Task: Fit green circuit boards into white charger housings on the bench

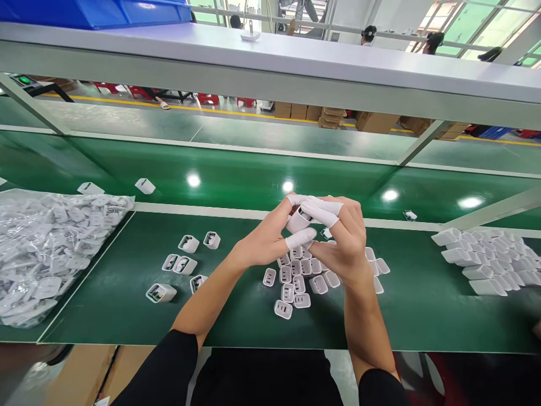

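Observation:
Both my hands meet over the green bench, with white finger cots on several fingertips. Between them is a white charger housing (298, 221), its open end showing dark parts inside. My left hand (266, 235) grips it from the left, thumb below. My right hand (347, 239) closes over it from the right, and its fingers partly hide the housing. Beneath the hands lie several white slotted end caps (288, 292) and small white shells, partly covered by my right hand. To the left, several open charger housings (184, 265) with circuit boards inside rest on the bench.
A clear bag of white plastic parts (63, 248) fills the left side. Rows of white housings (494, 262) stand at the right. A small circuit board (409, 215) lies at the back right. Overhead runs a shelf (270, 62) carrying a blue bin (97, 14).

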### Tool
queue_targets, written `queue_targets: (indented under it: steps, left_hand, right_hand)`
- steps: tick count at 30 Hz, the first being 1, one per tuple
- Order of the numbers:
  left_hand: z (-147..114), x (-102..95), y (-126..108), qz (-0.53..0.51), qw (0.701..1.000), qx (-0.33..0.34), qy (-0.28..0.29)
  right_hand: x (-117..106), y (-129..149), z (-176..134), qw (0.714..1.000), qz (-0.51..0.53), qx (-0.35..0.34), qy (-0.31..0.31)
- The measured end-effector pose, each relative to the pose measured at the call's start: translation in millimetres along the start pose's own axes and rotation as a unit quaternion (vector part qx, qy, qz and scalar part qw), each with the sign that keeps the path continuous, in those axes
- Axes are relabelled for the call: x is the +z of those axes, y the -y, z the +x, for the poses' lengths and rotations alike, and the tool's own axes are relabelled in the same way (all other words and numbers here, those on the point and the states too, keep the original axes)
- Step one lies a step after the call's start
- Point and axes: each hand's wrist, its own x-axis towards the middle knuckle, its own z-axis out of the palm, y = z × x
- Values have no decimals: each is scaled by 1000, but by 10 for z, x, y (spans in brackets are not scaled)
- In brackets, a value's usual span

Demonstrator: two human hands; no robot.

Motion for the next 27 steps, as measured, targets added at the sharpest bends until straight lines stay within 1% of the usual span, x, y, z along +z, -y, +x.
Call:
queue_targets:
  steps: [3, 5, 6, 9, 10, 12, 14, 15, 17, 19, 21, 22, 24, 27]
  left_hand:
    - [-4, -134, 12, -65, 997, 24, 39]
    - [4, -204, 37, -97, 993, 51, 50]
    - [9, -220, 48, -102, 992, 57, 43]
    - [1, -176, 51, -103, 993, 60, -18]
    - [-15, -132, 41, -109, 992, 56, -40]
    - [-76, -14, 3, -141, 987, 40, -67]
    - [-176, 130, -46, -189, 977, 12, -98]
    - [-237, 206, -72, -210, 970, -3, -123]
    - [-367, 354, -121, -232, 952, -22, -199]
    - [-489, 481, -163, -228, 932, -31, -279]
    - [-588, 574, -196, -226, 915, -37, -332]
    - [-627, 607, -208, -230, 908, -40, -348]
    - [-689, 651, -227, -243, 900, -50, -359]
    - [-758, 688, -245, -246, 889, -59, -381]
  right_hand:
    - [15, 12, -20, 995, 80, 49, -39]
    - [42, 35, -30, 977, 168, 107, -71]
    - [56, 53, -30, 962, 219, 140, -83]
    - [96, 120, -9, 899, 362, 228, -90]
    - [108, 141, 2, 880, 392, 254, -84]
    - [136, 170, 20, 853, 426, 295, -62]
    - [175, 179, 29, 834, 450, 317, -32]
    - [198, 179, 31, 824, 465, 322, -13]
    - [247, 183, 35, 801, 503, 323, 27]
    - [290, 202, 45, 780, 533, 324, 62]
    - [317, 240, 62, 761, 552, 327, 98]
    - [324, 264, 72, 752, 558, 331, 115]
    - [330, 313, 89, 738, 565, 340, 142]
    - [342, 377, 101, 734, 567, 344, 147]
